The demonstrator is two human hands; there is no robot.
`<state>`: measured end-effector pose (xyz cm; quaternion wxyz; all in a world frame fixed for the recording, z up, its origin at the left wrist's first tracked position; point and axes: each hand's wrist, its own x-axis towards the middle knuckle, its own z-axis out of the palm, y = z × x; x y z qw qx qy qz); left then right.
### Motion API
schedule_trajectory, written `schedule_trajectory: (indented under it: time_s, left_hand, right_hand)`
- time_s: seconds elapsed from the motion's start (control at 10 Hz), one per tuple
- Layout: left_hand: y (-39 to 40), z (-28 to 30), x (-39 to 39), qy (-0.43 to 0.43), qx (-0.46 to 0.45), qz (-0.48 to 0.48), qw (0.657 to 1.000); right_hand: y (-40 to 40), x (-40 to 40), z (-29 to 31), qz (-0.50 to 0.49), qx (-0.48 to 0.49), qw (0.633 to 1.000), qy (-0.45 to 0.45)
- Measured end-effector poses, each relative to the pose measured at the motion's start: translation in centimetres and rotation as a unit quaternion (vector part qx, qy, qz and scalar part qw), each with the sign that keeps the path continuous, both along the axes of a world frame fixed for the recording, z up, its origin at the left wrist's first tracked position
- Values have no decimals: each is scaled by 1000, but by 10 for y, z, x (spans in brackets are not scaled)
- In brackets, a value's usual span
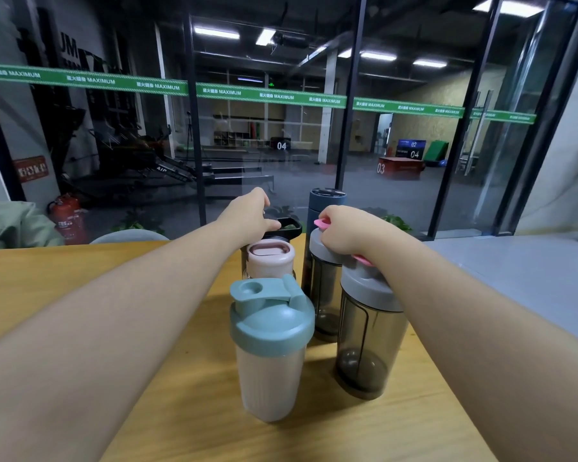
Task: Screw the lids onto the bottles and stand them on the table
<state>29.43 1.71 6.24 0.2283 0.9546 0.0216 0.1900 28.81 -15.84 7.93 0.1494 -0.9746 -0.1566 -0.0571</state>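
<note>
Several lidded bottles stand upright on the wooden table (80, 278). Nearest is a frosted shaker with a teal lid (271, 345). Behind it stands a small bottle with a pale pink lid (270, 256). At the right are two smoky grey bottles with grey lids, a near one (367, 341) and a far one (324, 295). A dark blue flask (327, 203) stands at the back. My left hand (249, 216) grips the black lid (286, 228) of a bottle hidden behind the pink-lidded one. My right hand (342, 228) grips the far grey bottle's lid by its pink flip cap (321, 223).
A glass wall with a green stripe stands just beyond the table's far edge. A grey chair back (129, 235) and green plants (396, 223) sit behind the table. A red fire extinguisher (68, 216) stands at the left. The table's right edge runs diagonally beside my right forearm.
</note>
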Motion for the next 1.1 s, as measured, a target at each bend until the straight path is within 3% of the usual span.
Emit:
schedule_trajectory:
  time_s: [0.6, 0.9, 1.0, 1.1]
  left_hand:
    - [5, 1, -23, 31, 34, -26, 999]
    - [-1, 12, -69, 37, 98, -60, 993]
    - [-1, 18, -89, 53, 114, -61, 990]
    - [-2, 25, -107, 50, 131, -53, 989]
  right_hand:
    - [-1, 11, -4, -31, -43, 998, -23]
    - [4, 1, 0, -36, -51, 998, -9]
    - [2, -16, 6, -41, 34, 997, -56]
    - [-1, -38, 14, -28, 172, 970, -167]
